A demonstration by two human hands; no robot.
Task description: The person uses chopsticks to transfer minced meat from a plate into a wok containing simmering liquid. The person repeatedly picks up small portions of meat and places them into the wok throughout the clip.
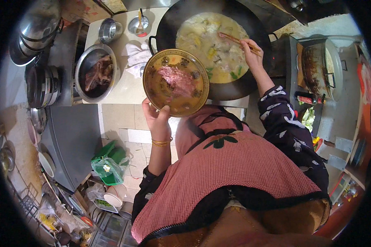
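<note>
My left hand grips the near rim of a brown patterned plate, thumb on top. Pinkish raw sliced or minced meat lies on the plate, which is beside and partly over the left edge of a large black wok. Between its fingers my right hand holds wooden chopsticks. Their tips are over the wok's pale broth, with a bit of pinkish meat at them. Yellowish pieces and green leaves float in the broth, and some steam blurs it.
Left of the wok, a metal basin with dark meat, a steel bowl, a small bowl with a brush-like utensil and a white cloth stand on the counter. A bottle lies at the right. A green bin is on the floor.
</note>
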